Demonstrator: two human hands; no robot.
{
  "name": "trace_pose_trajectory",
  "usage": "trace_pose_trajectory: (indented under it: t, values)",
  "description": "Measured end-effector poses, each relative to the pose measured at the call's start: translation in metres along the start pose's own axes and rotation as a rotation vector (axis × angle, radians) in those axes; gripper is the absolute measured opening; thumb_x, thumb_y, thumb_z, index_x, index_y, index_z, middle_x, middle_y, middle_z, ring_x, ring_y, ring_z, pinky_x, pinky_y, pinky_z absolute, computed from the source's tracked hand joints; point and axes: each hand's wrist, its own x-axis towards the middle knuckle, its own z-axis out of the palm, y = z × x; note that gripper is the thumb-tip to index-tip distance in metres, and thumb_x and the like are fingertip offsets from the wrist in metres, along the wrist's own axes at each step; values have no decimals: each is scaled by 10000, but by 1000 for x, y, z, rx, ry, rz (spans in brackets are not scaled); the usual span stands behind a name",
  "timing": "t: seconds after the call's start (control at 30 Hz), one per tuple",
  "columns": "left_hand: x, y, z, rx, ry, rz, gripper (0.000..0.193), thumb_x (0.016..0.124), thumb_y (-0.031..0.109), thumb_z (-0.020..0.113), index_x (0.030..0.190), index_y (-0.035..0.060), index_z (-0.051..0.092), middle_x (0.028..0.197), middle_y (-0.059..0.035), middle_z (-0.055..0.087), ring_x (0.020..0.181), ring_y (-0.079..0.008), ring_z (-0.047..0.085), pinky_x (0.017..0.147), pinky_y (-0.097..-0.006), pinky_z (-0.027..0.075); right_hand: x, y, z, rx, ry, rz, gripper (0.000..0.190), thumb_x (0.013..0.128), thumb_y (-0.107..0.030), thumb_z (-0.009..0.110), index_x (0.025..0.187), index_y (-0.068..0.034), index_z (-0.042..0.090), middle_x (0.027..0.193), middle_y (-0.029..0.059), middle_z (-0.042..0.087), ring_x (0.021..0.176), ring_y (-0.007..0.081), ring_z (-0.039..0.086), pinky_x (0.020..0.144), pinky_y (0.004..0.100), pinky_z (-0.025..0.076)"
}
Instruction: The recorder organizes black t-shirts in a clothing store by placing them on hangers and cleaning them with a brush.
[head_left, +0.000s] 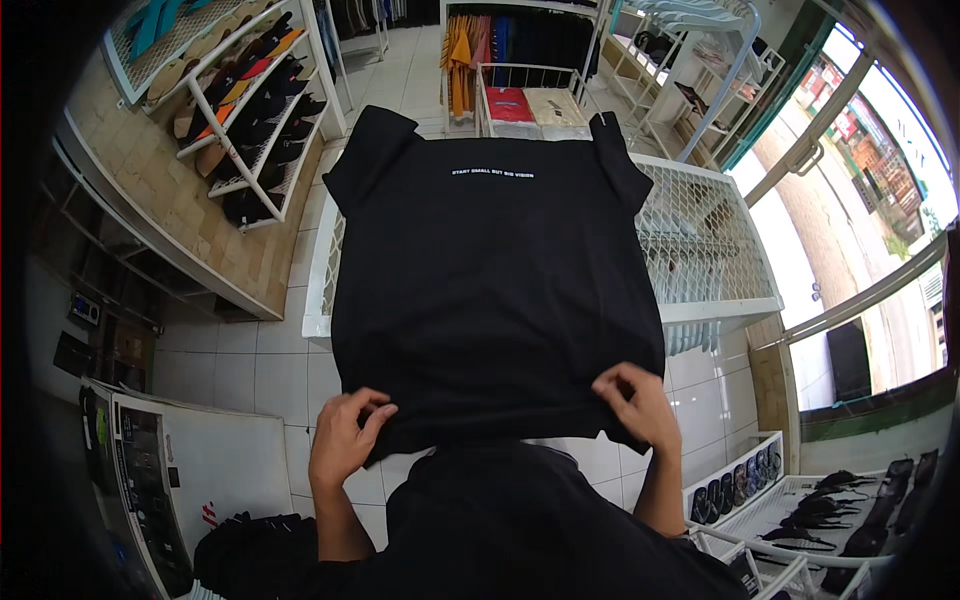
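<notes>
A black short-sleeved T-shirt (495, 285) lies spread over a white wire-mesh table (705, 232), its collar end away from me. Small white print runs across its upper part. The bottom end hangs past the table's near side, towards my body. At the lower left, my left hand (349, 431) pinches the cloth near the hem between thumb and fingers. My right hand (637, 401) grips the cloth in the same way near the lower right corner. Both sleeves point outward at the far corners.
Caps fill a white rack (255, 150) at the left. Beyond the table stands a wire bin (536, 105) with folded, bagged garments, before hanging shirts (461, 64). A glass door (810, 161) is at the right. Sandals (739, 480) line a low rack at lower right.
</notes>
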Motion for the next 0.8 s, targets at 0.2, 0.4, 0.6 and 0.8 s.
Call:
trace_pose_trajectory:
  t: [0.2, 0.4, 0.6, 0.8]
  values:
    - [59, 26, 42, -23, 385, 169, 215, 918, 210, 775, 1034, 31, 747, 898, -99, 694, 856, -288, 645, 778, -415, 489, 38, 11, 19, -257, 662, -296, 172, 907, -152, 780, 821, -42, 680, 777, 101, 627, 680, 301, 624, 648, 416, 487]
    - [86, 24, 73, 246, 527, 148, 256, 916, 256, 787, 1061, 46, 759, 1029, -71, 654, 983, -266, 619, 864, -430, 475, 62, 24, 32, -382, 777, -274, 189, 885, -187, 804, 815, -66, 677, 794, 83, 627, 729, 292, 627, 676, 426, 477]
    - [95, 21, 68, 304, 535, 131, 415, 948, 345, 757, 1224, 36, 731, 1225, -124, 644, 1173, -316, 576, 1080, -482, 409, 79, 25, 32, -443, 791, -361, 208, 913, -174, 746, 1076, -47, 727, 1050, 133, 676, 1029, 336, 637, 892, 470, 483]
    - [110, 20, 53, 361, 448, 138, 552, 916, 432, 767, 1283, 28, 693, 1207, -128, 630, 1169, -317, 575, 1106, -493, 387, 97, 31, 25, -483, 713, -357, 352, 900, -222, 697, 1202, -43, 718, 1171, 152, 657, 1150, 349, 606, 996, 498, 449]
